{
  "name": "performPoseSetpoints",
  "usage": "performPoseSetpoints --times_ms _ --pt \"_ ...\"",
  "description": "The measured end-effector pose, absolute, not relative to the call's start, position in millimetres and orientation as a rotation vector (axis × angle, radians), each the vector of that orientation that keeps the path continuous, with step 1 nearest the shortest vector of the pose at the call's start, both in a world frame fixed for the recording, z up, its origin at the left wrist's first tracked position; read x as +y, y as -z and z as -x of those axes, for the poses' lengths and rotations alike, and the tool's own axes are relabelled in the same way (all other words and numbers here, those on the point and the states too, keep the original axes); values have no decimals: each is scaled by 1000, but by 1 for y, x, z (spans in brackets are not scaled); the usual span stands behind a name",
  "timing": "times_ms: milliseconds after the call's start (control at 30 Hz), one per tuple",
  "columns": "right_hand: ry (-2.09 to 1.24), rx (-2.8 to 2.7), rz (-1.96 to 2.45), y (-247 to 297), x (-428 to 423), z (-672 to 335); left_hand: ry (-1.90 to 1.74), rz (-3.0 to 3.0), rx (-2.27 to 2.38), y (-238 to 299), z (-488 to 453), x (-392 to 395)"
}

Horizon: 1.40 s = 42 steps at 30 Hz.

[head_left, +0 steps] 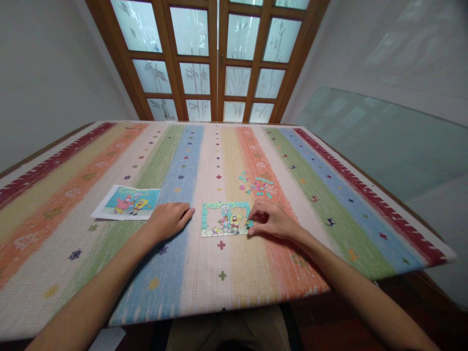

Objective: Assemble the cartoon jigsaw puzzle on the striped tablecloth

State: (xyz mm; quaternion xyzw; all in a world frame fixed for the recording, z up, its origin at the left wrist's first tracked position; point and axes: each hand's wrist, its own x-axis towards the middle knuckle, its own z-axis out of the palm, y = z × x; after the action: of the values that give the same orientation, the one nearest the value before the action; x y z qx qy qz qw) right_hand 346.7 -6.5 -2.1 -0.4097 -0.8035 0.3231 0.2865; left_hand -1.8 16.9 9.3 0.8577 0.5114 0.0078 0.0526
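Note:
A partly assembled jigsaw puzzle [225, 229] lies on the striped tablecloth, its frame mostly joined and cartoon figures showing in the middle. At its right edge, my right hand [273, 219] pinches a small teal puzzle piece [249, 224] between thumb and fingers. My left hand [170, 220] rests on the cloth to the left of the puzzle, holding nothing, its fingers lying loosely. Beside that hand is a printed reference picture [133, 202] with the same cartoon figures, its right corner close to my knuckles. Loose puzzle pieces [259, 185] are scattered just beyond the puzzle, in teal and pink.
The striped tablecloth [175, 287] covers a wide table whose near edge runs in front of my lap. A glass panel [383, 141] leans by the right wall. Wooden doors with frosted panes [190, 78] stand behind the far edge.

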Motion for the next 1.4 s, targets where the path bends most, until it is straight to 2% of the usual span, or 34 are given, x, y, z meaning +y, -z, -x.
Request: performPoseSetpoints --times_ms 1400 --pt "-705 -2336 1066 -2 -5 -345 76 -2653 1566 -11 1 17"
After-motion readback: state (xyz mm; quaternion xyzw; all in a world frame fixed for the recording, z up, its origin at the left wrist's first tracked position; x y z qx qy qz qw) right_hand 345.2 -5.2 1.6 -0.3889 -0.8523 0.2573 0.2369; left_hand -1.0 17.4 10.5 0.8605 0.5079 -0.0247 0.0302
